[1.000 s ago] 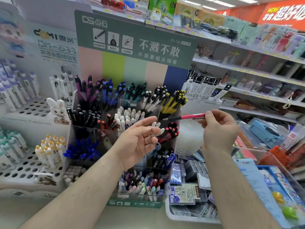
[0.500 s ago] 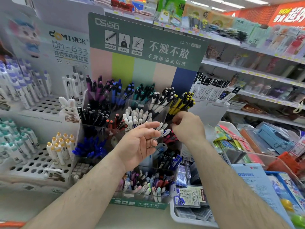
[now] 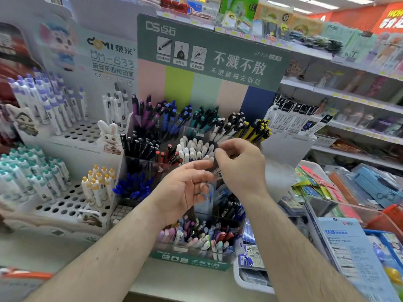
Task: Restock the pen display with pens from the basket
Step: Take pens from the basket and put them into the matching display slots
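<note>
Two hands are up in front of the pen display (image 3: 202, 131), and I read this as the moment of seating a pen. My right hand (image 3: 239, 164) has its fingers curled, fingertips drawn together, right over the white-capped pens (image 3: 194, 149) in the middle tier; it looks to be pinching something small and pale, but blur hides what, so I cannot tell whether a pen is in it. My left hand (image 3: 185, 190) is palm-up just below and left of it, fingers half spread and loosely bent, with a pale pen-like thing (image 3: 207, 194) lying across the fingers; whether the fingers grip it I cannot tell.

The relation that counts: the white-pen compartment lies just beyond and left of my right fingertips, and the pens there stand tilted back, caps up. So anything going in should, I judge, be turned roughly upright and dropped tip-first. The right hand is the nearer one.

Room is tight. The red pens (image 3: 168, 153) crowd the left side, the yellow and black pens (image 3: 257, 129) the upper right, and a clear divider edge runs between the tiers. Open space is mostly toward me, above the front tray of mixed pens (image 3: 196, 236). I see no basket that I can name with certainty
</note>
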Demonstrator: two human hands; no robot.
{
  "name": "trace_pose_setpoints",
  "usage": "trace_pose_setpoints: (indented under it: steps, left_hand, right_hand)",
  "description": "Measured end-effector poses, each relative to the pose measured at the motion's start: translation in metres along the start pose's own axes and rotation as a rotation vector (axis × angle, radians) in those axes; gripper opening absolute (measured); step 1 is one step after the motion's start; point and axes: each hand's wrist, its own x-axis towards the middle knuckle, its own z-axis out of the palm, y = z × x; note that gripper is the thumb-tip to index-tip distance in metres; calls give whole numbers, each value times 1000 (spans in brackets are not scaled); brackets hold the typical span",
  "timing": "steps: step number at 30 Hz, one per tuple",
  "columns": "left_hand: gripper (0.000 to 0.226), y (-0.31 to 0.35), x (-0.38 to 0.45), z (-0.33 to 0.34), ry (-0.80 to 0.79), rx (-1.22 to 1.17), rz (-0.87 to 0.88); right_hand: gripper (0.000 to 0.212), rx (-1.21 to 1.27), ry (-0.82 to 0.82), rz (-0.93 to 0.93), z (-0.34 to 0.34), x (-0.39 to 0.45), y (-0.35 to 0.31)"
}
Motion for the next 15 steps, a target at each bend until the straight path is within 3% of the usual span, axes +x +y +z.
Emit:
trace_pose_setpoints:
  steps: [5, 10, 15]
  left_hand:
    - [30, 9, -36, -37, 101, 97, 65]
    - [22, 11, -89, -83, 334, 158, 130]
    - [32, 1, -152, -123, 601, 169, 172]
  right_hand:
    - [18, 281, -174, 27, 52, -32, -31]
    - [14, 369, -389, 67, 113, -68, -50]
    - [11, 414, -638, 123, 177, -118, -67]
